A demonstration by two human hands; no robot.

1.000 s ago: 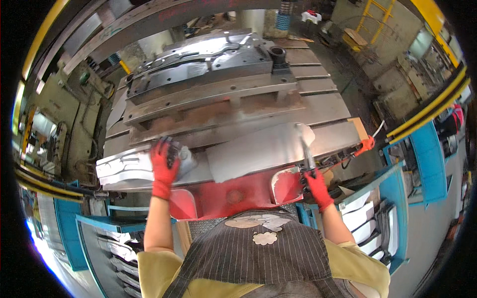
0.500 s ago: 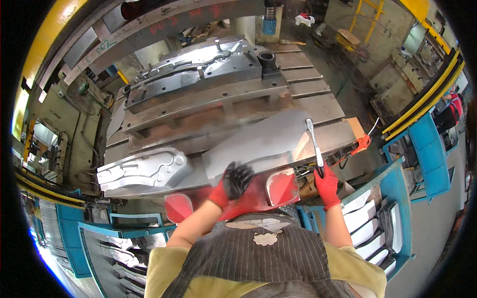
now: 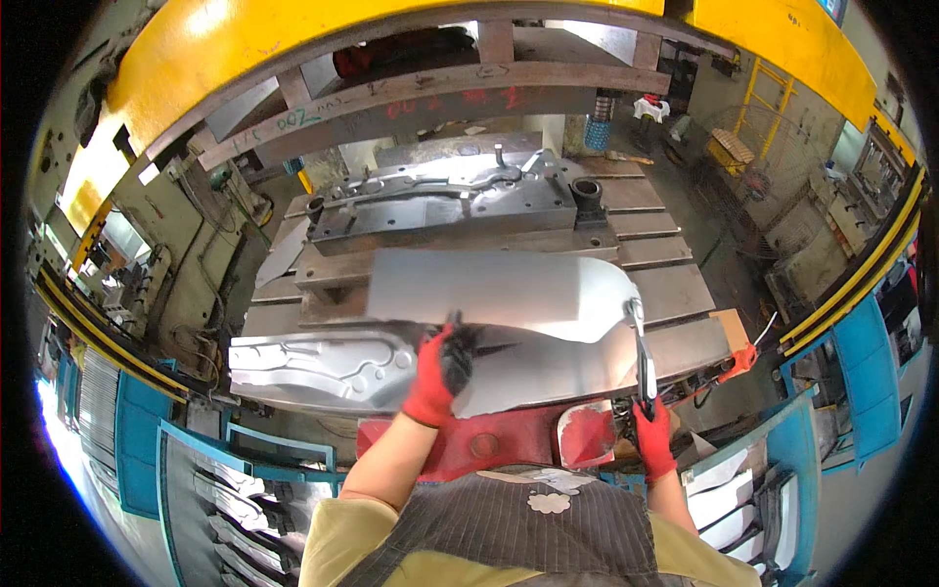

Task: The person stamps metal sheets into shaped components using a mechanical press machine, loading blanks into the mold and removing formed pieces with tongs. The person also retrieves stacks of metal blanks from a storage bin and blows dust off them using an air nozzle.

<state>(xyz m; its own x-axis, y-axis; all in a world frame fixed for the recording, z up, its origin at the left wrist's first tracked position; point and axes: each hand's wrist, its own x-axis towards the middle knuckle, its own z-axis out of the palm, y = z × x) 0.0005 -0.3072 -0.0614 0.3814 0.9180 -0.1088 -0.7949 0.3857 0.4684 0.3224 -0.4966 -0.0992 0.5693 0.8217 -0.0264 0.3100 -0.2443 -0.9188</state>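
My right hand (image 3: 654, 438), in a red glove, is closed round the dark handle of a long tool with a silver shaft (image 3: 644, 360). The tool's far tip meets the rounded right end of a smooth grey sheet-metal blank (image 3: 499, 289). That blank appears raised at an angle, with dark shadow under its near edge. At this near edge is my left hand (image 3: 446, 370), in a red glove with black fingers; the fingers are blurred, and their grip on the blank cannot be made out. Left of it, a formed metal panel (image 3: 318, 364) with raised contours lies on the press bed.
Beyond the blank stands a steel die (image 3: 445, 210) with an upright pin and a round guide bushing (image 3: 587, 199). A yellow press frame (image 3: 391, 29) arches above. Red padded blocks (image 3: 585, 435) line the near edge. Blue racks (image 3: 812, 470) with metal parts flank me.
The blank has shifted away from me toward the die, its right end still at the tool tip. Both hands have moved along with it. The view has swung left and up.
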